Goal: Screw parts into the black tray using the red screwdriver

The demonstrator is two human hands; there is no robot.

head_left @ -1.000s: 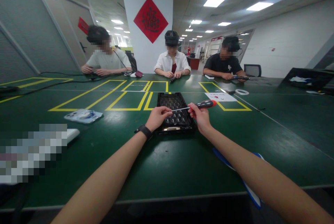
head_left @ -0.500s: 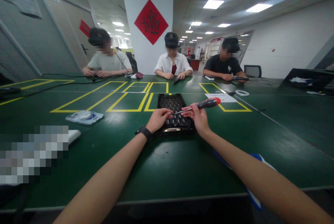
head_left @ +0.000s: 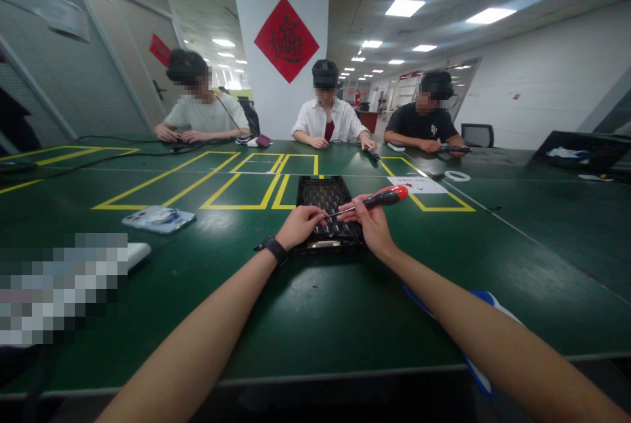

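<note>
My right hand [head_left: 376, 228] grips a screwdriver [head_left: 385, 198] with a black and red handle, held nearly level and slanting down to the left. Its thin metal shaft reaches across to the fingertips of my left hand [head_left: 300, 226], which are pinched together at the tip. Whatever those fingers hold, if anything, is too small to make out. Under both hands lies an open black plastic case [head_left: 315, 194], with rows of small compartments inside. My hands hide parts of its left and right sides.
The green table [head_left: 296, 324] bears yellow tape outlines. A phone [head_left: 160, 219] lies at left, a paper sheet [head_left: 428, 186] and a white ring [head_left: 457, 176] at right. A blue-and-white item [head_left: 486, 298] is partly under my right forearm. Several people sit across.
The screwdriver's handle has dropped slightly and shifted left, with my right hand. My left hand stays almost still. The middle co-worker's hand has moved right with a dark tool.
</note>
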